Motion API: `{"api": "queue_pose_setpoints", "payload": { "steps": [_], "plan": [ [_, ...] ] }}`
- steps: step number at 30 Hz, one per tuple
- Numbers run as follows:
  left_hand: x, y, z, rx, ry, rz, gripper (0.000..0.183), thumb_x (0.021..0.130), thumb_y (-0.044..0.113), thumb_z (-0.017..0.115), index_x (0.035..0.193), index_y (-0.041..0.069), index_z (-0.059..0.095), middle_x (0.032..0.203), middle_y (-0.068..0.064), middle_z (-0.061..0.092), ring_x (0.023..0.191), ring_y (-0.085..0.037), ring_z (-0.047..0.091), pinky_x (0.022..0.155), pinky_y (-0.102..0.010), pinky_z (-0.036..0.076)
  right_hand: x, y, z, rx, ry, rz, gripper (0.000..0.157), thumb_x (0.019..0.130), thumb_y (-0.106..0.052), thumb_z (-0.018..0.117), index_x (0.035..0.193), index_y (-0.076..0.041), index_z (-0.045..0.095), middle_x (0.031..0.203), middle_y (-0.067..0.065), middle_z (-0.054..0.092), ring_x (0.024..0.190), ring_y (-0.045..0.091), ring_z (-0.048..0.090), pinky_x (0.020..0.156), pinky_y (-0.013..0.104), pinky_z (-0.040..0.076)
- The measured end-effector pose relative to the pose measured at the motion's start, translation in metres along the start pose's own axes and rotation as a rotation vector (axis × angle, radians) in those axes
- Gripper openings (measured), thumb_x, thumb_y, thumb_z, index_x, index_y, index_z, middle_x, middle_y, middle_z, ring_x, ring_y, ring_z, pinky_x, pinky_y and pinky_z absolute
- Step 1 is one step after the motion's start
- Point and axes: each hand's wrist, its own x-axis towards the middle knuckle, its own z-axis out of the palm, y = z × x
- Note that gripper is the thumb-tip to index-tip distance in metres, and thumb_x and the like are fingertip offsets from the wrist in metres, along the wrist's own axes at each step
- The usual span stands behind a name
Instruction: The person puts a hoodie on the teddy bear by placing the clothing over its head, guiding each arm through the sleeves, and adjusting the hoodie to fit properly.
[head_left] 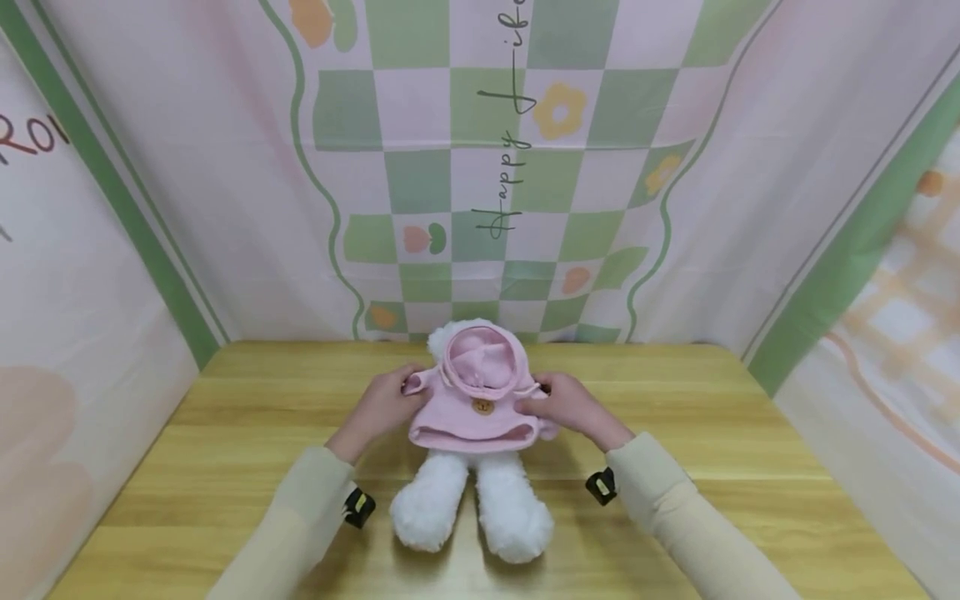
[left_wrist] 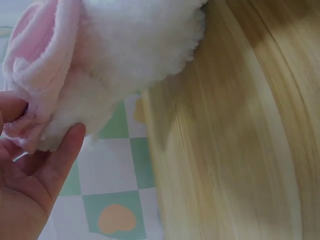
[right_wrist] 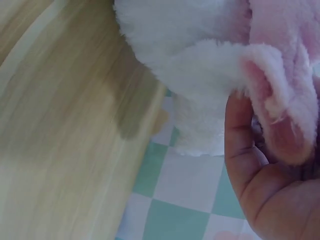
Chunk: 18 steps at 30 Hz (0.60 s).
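A white plush toy [head_left: 513,517] lies on the table, its fluffy legs pointing toward me. Over its upper body is a small pink hoodie [head_left: 446,421] with a round badge [head_left: 483,407] on the front. The hood opening covers most of the head, and white fur shows behind it. My left hand [head_left: 384,406] pinches the hoodie's left sleeve; in the left wrist view the pink cuff [left_wrist: 32,131] sits between thumb and fingers. On the other side my right hand [head_left: 567,407] grips the right sleeve [right_wrist: 292,135], whose open end shows in the right wrist view.
The wooden table [head_left: 652,533] extends to both sides of the toy. Behind its far edge hangs a green-and-white checked curtain [head_left: 487,108] with printed lettering. More printed cloth hangs at the left and right. A black wrist device [head_left: 359,507] sits by the left cuff.
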Motion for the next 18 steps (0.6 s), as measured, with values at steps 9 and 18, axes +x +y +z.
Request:
{"api": "queue_pose_setpoints", "payload": {
  "steps": [9,18],
  "plan": [
    [0.003,-0.002,0.003,0.105,0.002,0.026,0.041,0.086,0.024,0.063,0.123,0.005,0.060,0.099,-0.013,0.067,0.084,-0.022,0.062,0.078,-0.038,0.054,0.003,0.001,0.000,0.024,-0.001,0.046,0.041,0.085,-0.024,0.069,0.114,0.004,0.062,0.096,0.017,0.068,0.081,0.019,0.062,0.071,0.029,0.054],
    [0.005,-0.004,0.009,0.314,0.071,0.268,0.041,0.083,0.012,0.067,0.122,0.005,0.059,0.126,-0.018,0.057,0.118,-0.036,0.054,0.103,-0.049,0.045,0.009,0.003,0.009,-0.109,0.284,-0.240,0.053,0.079,-0.011,0.075,0.126,0.004,0.053,0.124,0.024,0.055,0.113,0.040,0.054,0.098,0.054,0.047]
  ]
}}
